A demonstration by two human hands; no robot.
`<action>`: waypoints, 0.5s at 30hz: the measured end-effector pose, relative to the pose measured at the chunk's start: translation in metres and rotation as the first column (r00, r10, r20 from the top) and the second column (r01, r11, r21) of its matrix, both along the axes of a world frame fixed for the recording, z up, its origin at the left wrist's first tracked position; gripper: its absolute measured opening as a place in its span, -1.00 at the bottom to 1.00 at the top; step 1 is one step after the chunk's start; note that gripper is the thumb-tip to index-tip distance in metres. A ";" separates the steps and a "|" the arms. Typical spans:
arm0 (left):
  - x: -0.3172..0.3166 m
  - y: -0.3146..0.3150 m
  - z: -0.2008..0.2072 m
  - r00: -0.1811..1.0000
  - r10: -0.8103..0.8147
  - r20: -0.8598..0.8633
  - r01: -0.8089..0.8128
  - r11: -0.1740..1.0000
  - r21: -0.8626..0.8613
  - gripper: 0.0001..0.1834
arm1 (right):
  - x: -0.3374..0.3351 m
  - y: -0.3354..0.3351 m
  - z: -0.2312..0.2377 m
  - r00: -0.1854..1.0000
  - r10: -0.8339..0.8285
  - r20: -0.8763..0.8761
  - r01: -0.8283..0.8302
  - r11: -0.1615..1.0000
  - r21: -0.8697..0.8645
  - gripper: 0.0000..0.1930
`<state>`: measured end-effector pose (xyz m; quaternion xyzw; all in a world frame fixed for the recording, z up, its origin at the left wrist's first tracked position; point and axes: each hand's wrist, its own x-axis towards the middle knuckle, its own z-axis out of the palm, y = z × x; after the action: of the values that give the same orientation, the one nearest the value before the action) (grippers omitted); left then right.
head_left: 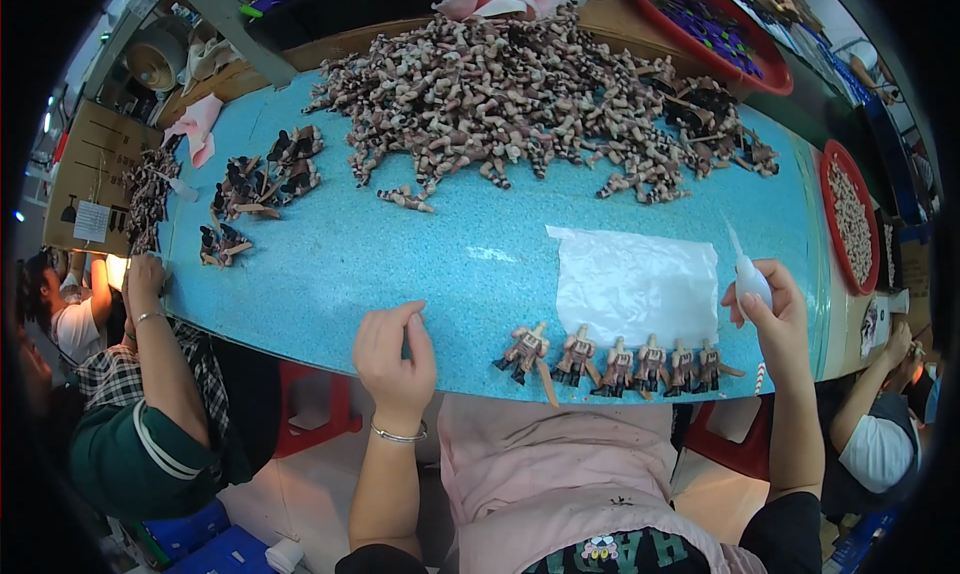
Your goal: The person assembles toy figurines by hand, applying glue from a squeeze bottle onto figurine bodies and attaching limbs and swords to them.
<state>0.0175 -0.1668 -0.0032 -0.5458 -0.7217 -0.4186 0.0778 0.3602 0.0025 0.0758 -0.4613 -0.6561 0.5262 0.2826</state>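
Observation:
My right hand [778,314] is wrapped round a small white squeeze bottle [752,282], its long thin nozzle pointing up and away. My left hand [393,362] hovers at the near edge of the blue tabletop, fingers curled in and closed; whatever they may hold is hidden. Between my hands, several small toy figures [618,364] with pale upper bodies and dark legs lie in a row along the near edge. The leftmost figure [525,349] sits slightly apart, with a flat brown strip beside it. A wrinkled white plastic sheet [640,279] lies just beyond the row.
A big heap of similar figures [470,94] covers the far side. Smaller clusters with brown strips [265,179] lie left. Red trays [850,214] of parts stand at right and far right. Co-workers sit on both sides; one person's hand [145,274] is at the left table edge.

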 end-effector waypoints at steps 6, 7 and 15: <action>0.002 0.000 0.000 1.000 0.026 -0.011 -0.026 1.000 0.014 -0.90 | 0.007 -0.015 -0.003 0.988 -0.105 -0.114 0.091 0.988 -0.128 -0.63; 0.002 -0.001 0.000 1.000 0.025 -0.004 -0.025 1.000 0.011 -0.90 | 0.006 -0.016 -0.004 0.988 -0.102 -0.119 0.086 0.987 -0.132 -0.63; 0.007 0.003 -0.001 0.999 -0.001 0.037 0.001 1.000 -0.005 -0.89 | -0.002 -0.019 -0.031 0.880 -0.319 -0.352 0.298 0.948 -0.115 -0.73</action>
<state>0.0246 -0.1636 -0.0046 -0.5385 -0.7238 -0.4267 0.0627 0.3582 -0.0162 0.0453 -0.4617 -0.4946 0.5697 0.4666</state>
